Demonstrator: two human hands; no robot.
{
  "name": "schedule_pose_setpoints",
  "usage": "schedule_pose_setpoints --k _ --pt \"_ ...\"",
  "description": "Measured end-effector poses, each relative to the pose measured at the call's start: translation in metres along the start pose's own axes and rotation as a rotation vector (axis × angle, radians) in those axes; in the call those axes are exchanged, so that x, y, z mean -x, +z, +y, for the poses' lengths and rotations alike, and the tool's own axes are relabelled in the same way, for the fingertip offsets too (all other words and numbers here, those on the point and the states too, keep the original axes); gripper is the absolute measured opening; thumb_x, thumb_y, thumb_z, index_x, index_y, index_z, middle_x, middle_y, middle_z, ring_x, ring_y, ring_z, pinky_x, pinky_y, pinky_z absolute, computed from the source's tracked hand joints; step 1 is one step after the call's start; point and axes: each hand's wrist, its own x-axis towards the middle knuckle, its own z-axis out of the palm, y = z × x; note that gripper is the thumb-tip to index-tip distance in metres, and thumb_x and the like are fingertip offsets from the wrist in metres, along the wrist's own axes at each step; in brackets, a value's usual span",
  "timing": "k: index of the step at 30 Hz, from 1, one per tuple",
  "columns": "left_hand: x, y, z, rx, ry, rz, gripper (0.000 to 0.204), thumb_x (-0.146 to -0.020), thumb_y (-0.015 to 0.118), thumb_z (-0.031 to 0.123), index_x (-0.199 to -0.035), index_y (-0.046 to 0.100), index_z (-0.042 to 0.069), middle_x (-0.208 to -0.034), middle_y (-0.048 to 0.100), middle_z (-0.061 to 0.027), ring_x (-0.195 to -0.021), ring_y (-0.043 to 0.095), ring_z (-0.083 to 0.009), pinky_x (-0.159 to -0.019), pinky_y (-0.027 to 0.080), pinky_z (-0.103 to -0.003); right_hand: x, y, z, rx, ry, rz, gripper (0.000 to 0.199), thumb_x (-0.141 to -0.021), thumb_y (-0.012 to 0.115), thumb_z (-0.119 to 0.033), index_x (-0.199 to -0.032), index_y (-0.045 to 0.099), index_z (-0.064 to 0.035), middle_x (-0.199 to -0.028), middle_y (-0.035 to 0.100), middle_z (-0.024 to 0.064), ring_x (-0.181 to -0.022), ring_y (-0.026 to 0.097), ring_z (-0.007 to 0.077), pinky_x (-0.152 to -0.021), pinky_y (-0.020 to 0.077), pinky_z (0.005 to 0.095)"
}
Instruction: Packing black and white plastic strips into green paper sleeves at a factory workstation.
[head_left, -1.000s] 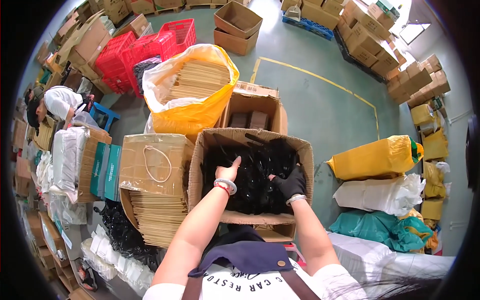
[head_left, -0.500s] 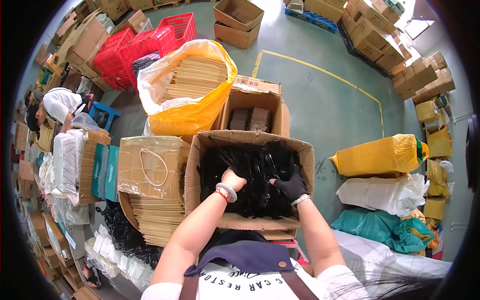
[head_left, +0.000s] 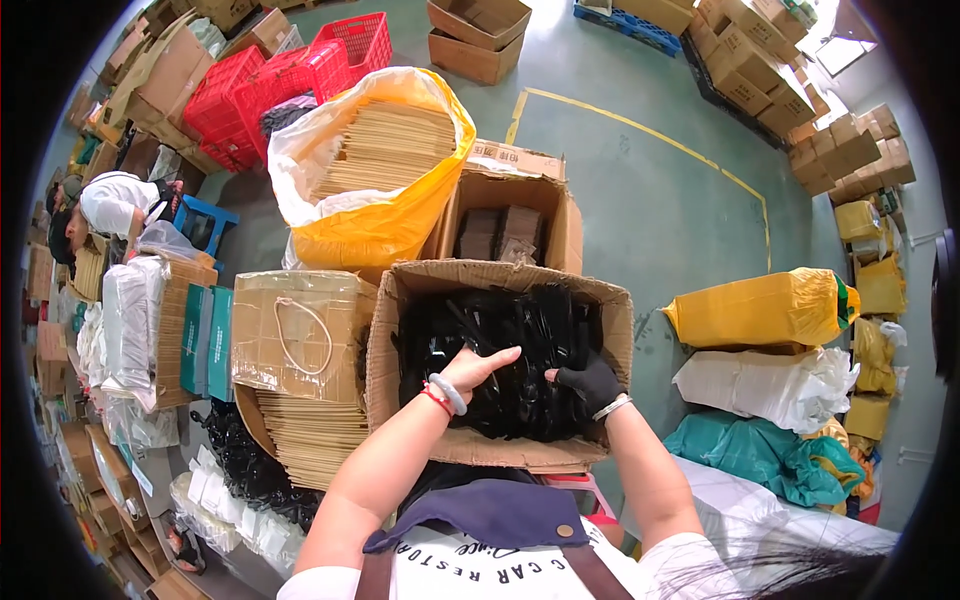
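An open cardboard box (head_left: 500, 450) stands right in front of me, filled with glossy black plastic packets (head_left: 500, 400) packed close together. My left hand (head_left: 470, 372) is bare, with a pale bangle and a red string on the wrist. It rests on the packets, thumb stretched out to the right, the other fingers partly hidden among the plastic. Against the right part of the pile lies my right hand (head_left: 588, 385) in a black fingerless glove, its thumb pointing left. Its other fingers blend into the black plastic near the box wall.
Beyond the box are another open carton (head_left: 572, 220) with dark stacks and a yellow sack (head_left: 400, 225) of cardboard pieces. A taped carton (head_left: 300, 340) stands left; wrapped yellow (head_left: 750, 310) and white bundles lie right. A person (head_left: 120, 205) bends over at far left.
My left hand has loosened from the packets, its thumb now swung out to the right. The right hand has shifted slightly down, and the black packets lie a little differently.
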Motion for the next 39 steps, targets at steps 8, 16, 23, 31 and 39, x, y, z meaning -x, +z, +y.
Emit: schedule_pose_setpoints --k 8,16,23,31,39 --pt "-0.015 0.013 -0.031 -0.216 0.114 0.247 0.078 -0.068 0.086 0.021 -0.13 0.047 -0.005 -0.126 0.059 -0.0144 -0.118 0.055 -0.0225 -0.102 0.043 -0.035 0.008 0.008 -0.017 0.082 -0.035 -0.033 0.071 -0.072 0.082 -0.014 -0.133 0.048 0.0001 -0.124 0.059 0.0075 -0.109 0.055 0.0181 -0.096 0.0439 0.0323" --pt "-0.013 0.021 -0.04 -0.089 0.239 0.171 0.076 -0.07 0.081 0.003 -0.134 0.04 0.0 -0.129 0.055 -0.0119 -0.118 0.053 -0.023 -0.103 0.042 -0.035 0.001 0.003 -0.011 0.016 0.037 -0.092 0.066 -0.074 0.08 -0.017 -0.132 0.051 -0.0002 -0.122 0.06 0.0076 -0.109 0.055 0.0175 -0.098 0.0423 0.0323" --pt "-0.004 0.029 -0.037 0.014 0.219 0.146 0.07 -0.072 0.077 0.0 -0.133 0.041 -0.001 -0.127 0.056 -0.0107 -0.116 0.054 -0.0213 -0.102 0.042 -0.035 -0.005 -0.002 -0.003 0.014 0.088 -0.144 0.062 -0.074 0.077 -0.011 -0.13 0.051 0.0008 -0.118 0.061 0.008 -0.103 0.057 0.0178 -0.092 0.046 0.0307" --pt "0.011 0.037 -0.029 -0.047 0.275 0.131 0.073 -0.074 0.076 0.003 -0.136 0.038 0.001 -0.129 0.054 -0.0105 -0.118 0.052 -0.0218 -0.104 0.04 -0.034 0.005 0.0 -0.006 0.08 0.051 -0.179 0.057 -0.08 0.073 -0.017 -0.13 0.051 -0.0005 -0.118 0.061 0.0065 -0.105 0.057 0.0165 -0.094 0.045 0.0314" --pt "0.021 0.037 -0.027 0.007 0.298 0.072 0.071 -0.074 0.077 0.006 -0.133 0.038 0.001 -0.126 0.055 -0.0108 -0.118 0.052 -0.0213 -0.104 0.04 -0.034 0.019 0.011 -0.023 -0.035 0.115 -0.168 0.061 -0.079 0.071 -0.014 -0.134 0.047 -0.0021 -0.12 0.059 0.0069 -0.107 0.057 0.0179 -0.094 0.0457 0.0321"
